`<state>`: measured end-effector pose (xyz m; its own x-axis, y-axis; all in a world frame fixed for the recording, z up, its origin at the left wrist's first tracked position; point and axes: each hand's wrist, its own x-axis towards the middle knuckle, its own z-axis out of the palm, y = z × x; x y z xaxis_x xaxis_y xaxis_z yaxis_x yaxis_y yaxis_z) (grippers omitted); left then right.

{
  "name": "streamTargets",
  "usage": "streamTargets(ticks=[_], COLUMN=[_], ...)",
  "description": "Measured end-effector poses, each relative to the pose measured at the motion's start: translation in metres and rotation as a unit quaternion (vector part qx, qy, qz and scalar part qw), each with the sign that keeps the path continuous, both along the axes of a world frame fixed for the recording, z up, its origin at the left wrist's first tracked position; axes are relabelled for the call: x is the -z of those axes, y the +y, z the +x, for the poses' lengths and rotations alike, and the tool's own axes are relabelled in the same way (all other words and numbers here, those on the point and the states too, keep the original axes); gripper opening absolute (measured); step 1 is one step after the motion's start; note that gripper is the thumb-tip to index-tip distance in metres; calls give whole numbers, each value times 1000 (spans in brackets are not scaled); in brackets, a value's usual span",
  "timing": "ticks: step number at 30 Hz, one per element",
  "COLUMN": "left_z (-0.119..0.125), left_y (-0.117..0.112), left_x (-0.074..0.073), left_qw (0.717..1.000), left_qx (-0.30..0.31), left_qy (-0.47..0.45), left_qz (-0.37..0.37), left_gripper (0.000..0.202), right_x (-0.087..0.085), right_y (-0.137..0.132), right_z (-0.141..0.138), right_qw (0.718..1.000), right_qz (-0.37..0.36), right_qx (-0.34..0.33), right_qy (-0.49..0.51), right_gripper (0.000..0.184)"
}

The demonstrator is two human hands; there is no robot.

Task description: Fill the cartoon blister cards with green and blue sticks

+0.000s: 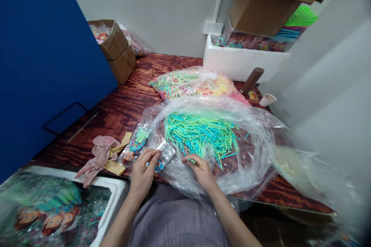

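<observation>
Sticks (199, 133): green-blue heap in open bag (255, 139) on worktop (121, 104). Right hand (203, 171) fingers pinch few sticks at near edge. Left hand (143, 173) fingers grip packet (165, 156) just beside. Step, likely: gathering sticks for packet. Next calls for aligned ends and open packet mouth.

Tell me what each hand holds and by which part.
The left hand pinches a small printed packet at its near edge. The right hand pinches a few thin sticks in its fingertips; which part of the sticks cannot be told.
</observation>
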<state>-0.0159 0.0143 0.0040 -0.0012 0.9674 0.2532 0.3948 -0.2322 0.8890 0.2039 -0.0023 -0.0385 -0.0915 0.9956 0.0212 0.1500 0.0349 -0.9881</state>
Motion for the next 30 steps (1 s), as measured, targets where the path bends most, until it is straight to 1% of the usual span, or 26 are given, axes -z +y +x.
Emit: streamTargets(ticks=[2, 4, 6, 8, 9, 10, 11, 12, 13, 14, 16, 17, 18, 19, 20, 21, 22, 23, 24, 25, 26, 27, 28, 29, 30], left_z=[-1, -3, -5, -7, -8, -8, -9, -8, -8, -7, -6, -5, -5, -5, -5, -6, -6, -7, -7, -8, -7, -7, -5, -3, -1], left_y=[-2, -2, -3, -3, -3, -3, -4, -4, -5, -5, -6, -6, -7, -7, -8, -9, -9, -10, -11, -12, -13, -14, -15, -16, -17], left_x=[1, 1, 1, 0, 0, -1, -1, -1, -1, -1, -1, -1, -1, -2, -2, -3, -4, -5, -7, -8, -10, -11, -12, -14, -15], left_qw=[1000, 1000, 1000, 1000, 1000, 1000, 1000, 1000, 1000, 1000, 1000, 1000, 1000, 1000, 1000, 1000, 1000, 1000, 1000, 1000, 1000, 1000, 999, 999, 999], left_qx=[3, 4, 3, 2, 1, 1, 2, 2, 3, 3, 4, 3, 3, 3, 3, 4, 3, 3, 2, 3, 6, 11, 17, 23, 30], left_qy=[-3, -5, -4, -3, -3, -4, -6, -9, -12, -16, -21, -23, -24, -25, -25, -25, -25, -25, -25, -25, -26, -27, -28, -28, -28], left_qz=[-4, -6, -4, 0, 1, 0, -2, -5, -8, -10, -12, -12, -12, -11, -11, -11, -10, -9, -9, -9, -9, -9, -10, -12, -17], left_gripper=[19, 19, 19, 20, 20, 19, 19, 19, 19, 19, 19, 18, 18, 18, 18, 18, 18, 18, 18, 18, 18, 18, 18, 19, 19], right_x=[-1, -5, -13, -22, -26, -29, -31, -32, -32, -31, -31, -31, -31, -32, -32, -32, -32, -31, -30, -31, -32, -35, -39, -46, -53], right_y=[-1, 2, 9, 19, 25, 30, 35, 37, 39, 39, 38, 37, 36, 36, 37, 38, 39, 41, 42, 44, 45, 45, 45, 45, 44], right_z=[0, 5, 16, 29, 35, 40, 42, 42, 39, 34, 20, 13, 6, 2, -1, -1, 1, 5, 10, 16, 21, 25, 28, 29, 28], right_qw=[1000, 996, 987, 984, 987, 991, 991, 983, 964, 933, 857, 824, 798, 782, 775, 777, 788, 806, 833, 869, 910, 949, 977, 988, 980], right_qz=[-10, -18, -16, -10, -9, -10, -9, -3, 5, 14, 19, 14, 4, -5, -11, -15, -17, -16, -17, -25, -42, -67, -98, -132, -162], right_qx=[16, 63, 124, 152, 146, 134, 117, 100, 82, 64, 28, 14, 5, -2, -7, -8, -6, 2, 18, 39, 61, 77, 83, 78, 65], right_qy=[19, 60, 101, 97, 66, 13, -62, -154, -254, -353, -513, -567, -603, -624, -631, -629, -616, -592, -552, -493, -409, -298, -168, -33, 92], right_gripper=[18, 18, 20, 21, 21, 19, 17, 15, 15, 15, 19, 23, 26, 28, 30, 31, 30, 28, 24, 20, 14, 10, 7, 9, 13])
